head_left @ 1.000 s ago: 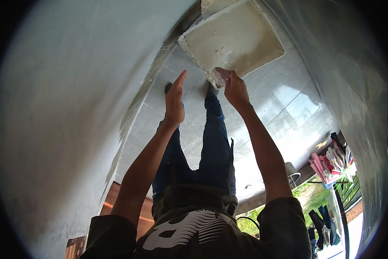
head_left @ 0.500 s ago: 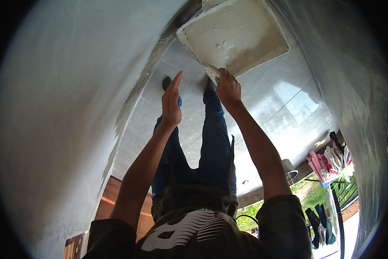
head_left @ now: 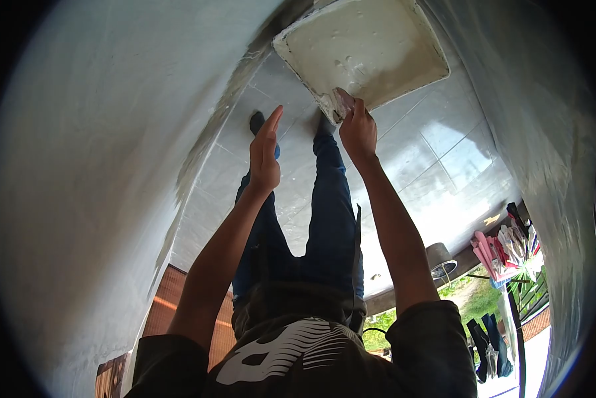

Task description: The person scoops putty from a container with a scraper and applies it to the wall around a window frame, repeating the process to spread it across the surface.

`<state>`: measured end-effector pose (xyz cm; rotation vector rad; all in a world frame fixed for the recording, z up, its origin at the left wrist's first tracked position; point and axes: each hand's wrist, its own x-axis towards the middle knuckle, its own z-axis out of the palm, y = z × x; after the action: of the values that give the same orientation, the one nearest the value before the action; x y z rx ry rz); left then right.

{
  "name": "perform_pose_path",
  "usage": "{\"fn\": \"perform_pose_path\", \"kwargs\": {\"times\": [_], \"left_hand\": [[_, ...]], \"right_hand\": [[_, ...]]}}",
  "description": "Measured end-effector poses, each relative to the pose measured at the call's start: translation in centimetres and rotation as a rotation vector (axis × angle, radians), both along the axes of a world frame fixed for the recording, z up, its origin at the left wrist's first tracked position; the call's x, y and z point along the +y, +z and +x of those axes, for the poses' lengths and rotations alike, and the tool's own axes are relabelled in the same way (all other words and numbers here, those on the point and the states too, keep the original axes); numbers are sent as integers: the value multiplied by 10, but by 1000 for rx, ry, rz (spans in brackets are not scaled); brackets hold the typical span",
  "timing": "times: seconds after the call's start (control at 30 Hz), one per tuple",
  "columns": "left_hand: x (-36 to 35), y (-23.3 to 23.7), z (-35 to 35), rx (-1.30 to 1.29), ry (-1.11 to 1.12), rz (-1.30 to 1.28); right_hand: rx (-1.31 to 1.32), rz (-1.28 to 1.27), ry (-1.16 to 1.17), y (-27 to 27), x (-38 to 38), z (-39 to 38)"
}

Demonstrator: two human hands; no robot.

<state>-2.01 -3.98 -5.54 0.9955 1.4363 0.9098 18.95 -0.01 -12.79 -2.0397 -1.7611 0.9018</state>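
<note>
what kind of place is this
Probably a tiled porch of a house being plastered, open to a yard: the right hand holds a scraper at a tray of white paste on floor tiles, a white-coated wall, laundry hanging outside.

The tray (head_left: pixel 371 46) lies on the floor (head_left: pixel 430 146) ahead of the feet, between the left wall (head_left: pixel 99 166) and the right wall (head_left: pixel 543 99). The right hand (head_left: pixel 359 132) is at the tray's near corner, its scraper (head_left: pixel 342 103) on the rim. The left hand (head_left: pixel 265 156) is just left of it, by a shoe (head_left: pixel 256 123) — a rack (head_left: pixel 510 249) stands behind, far right.
</note>
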Motion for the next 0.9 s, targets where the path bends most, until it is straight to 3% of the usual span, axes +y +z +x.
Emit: {"fn": "perform_pose_path", "kwargs": {"times": [0.2, 0.37, 0.6, 0.73, 0.83, 0.9], "left_hand": [[-2, -3, -3, -11, 13, 7], [-1, -4, -2, 0, 13, -3], [-2, -3, -1, -10, 22, 8], [-1, 0, 2, -19, 34, 9], [-2, 3, 1, 6, 32, 2], [-4, 1, 0, -2, 33, -2]], "right_hand": [[111, 41, -88, 15, 10, -11], [-8, -54, 134, -7, 17, -2], [-112, 145, 74, 9, 34, 8], [-102, 35, 184, 7, 17, -10], [-64, 170, 76, 23, 22, -11], [-43, 108, 122, 14, 16, -11]]}}
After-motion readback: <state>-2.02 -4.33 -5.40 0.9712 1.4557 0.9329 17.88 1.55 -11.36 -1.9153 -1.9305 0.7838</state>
